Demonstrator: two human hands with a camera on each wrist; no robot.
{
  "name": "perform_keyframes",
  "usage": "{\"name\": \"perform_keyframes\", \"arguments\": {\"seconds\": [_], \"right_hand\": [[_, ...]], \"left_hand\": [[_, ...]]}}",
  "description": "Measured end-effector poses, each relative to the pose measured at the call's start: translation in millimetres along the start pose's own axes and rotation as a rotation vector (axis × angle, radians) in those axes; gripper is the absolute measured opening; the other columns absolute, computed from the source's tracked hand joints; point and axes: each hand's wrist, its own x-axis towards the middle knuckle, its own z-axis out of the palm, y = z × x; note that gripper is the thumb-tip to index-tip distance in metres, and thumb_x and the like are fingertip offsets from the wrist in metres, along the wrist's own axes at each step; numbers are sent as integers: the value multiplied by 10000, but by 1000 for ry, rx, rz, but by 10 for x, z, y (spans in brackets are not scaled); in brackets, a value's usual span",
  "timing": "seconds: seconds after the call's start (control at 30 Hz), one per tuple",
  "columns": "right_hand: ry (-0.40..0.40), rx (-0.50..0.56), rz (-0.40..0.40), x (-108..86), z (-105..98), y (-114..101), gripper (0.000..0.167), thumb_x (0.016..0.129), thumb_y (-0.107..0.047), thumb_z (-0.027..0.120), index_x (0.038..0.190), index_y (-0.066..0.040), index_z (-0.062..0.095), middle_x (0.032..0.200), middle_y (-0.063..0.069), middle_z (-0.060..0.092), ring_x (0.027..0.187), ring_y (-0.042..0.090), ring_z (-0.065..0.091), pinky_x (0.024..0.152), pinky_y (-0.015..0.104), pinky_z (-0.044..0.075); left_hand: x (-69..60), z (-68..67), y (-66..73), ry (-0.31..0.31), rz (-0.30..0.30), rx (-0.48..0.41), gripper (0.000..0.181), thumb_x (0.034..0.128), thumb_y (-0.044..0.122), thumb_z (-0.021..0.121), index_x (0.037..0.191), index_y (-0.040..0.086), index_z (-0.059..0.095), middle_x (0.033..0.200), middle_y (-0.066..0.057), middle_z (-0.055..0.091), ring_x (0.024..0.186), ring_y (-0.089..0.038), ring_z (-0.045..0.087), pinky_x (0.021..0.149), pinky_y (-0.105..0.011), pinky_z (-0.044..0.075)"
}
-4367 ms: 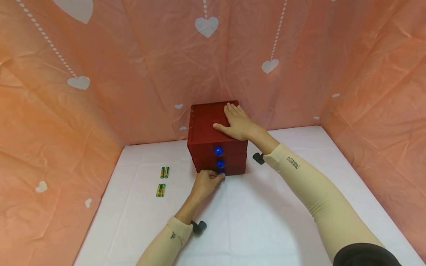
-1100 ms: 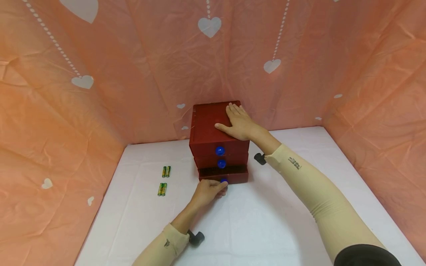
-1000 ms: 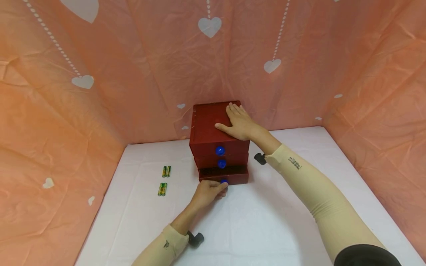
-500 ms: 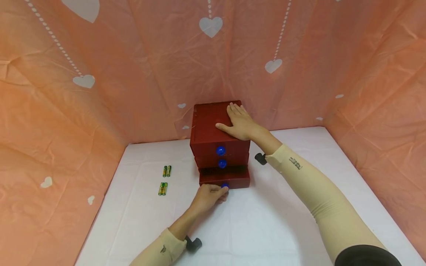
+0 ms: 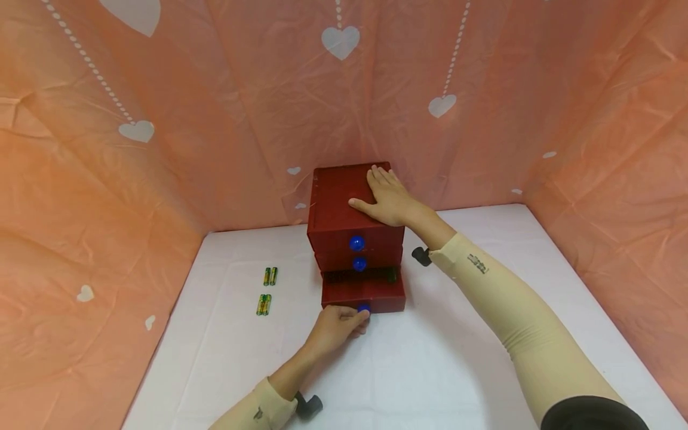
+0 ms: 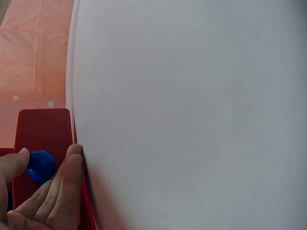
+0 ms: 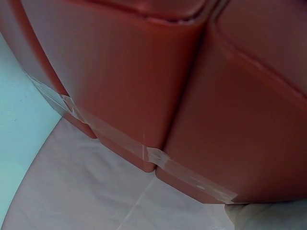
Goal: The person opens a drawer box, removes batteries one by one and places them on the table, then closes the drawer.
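Note:
A dark red drawer unit (image 5: 344,197) with three stacked drawers stands near the back of the table. Its bottom drawer (image 5: 387,304) is pulled partway out, while the upper two are closed. My left hand (image 5: 331,328) pinches the blue knob (image 6: 41,166) of that bottom drawer between thumb and fingers. Flat on the unit's top, towards the right side, rests my right hand (image 5: 389,197) with fingers extended. A small greenish thing (image 5: 392,275) shows inside the drawer at the back right, too dim to identify. Clear tape (image 7: 158,155) crosses the unit's side in the right wrist view.
Two pairs of green-and-gold batteries lie left of the unit: a farther pair (image 5: 270,276) and a nearer pair (image 5: 263,304). A white cloth (image 5: 430,370) covers the table. Orange curtains with white hearts (image 5: 242,119) enclose the back and sides.
The bottom drawer, closed at first, has slid out towards me with my left hand on its knob. The greenish thing inside has come into view. My right hand stays on top.

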Motion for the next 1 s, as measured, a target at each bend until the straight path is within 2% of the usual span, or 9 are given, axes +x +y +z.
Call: {"name": "perform_keyframes", "arguments": {"seconds": [0.4,0.67,1.0], "right_hand": [[1,1,7,-3,-4,-10,988,1078,-656,436,1690,38,89,1785,220,17,1664,345,-44,1334,462,-72],[0,6,7,6,-6,1,991,1075,-657,438,1691,36,88,1785,221,17,1663,345,-48,1334,465,-72],[-3,5,11,-3,-13,-6,987,1078,-660,427,1691,36,90,1785,220,15,1663,347,-45,1335,462,-67]], "left_hand": [[-137,35,-22,-2,1,8,364,1050,327,723,1030,-25,810,892,-72,798,805,-187,775,750,-288,646],[-202,73,-40,-24,7,-31,352,1057,292,714,1062,-51,796,911,-95,803,822,-207,786,742,-289,650],[-326,111,-39,-31,-19,-53,336,1045,284,732,1054,-46,796,897,-96,800,812,-218,786,733,-303,653]]}}
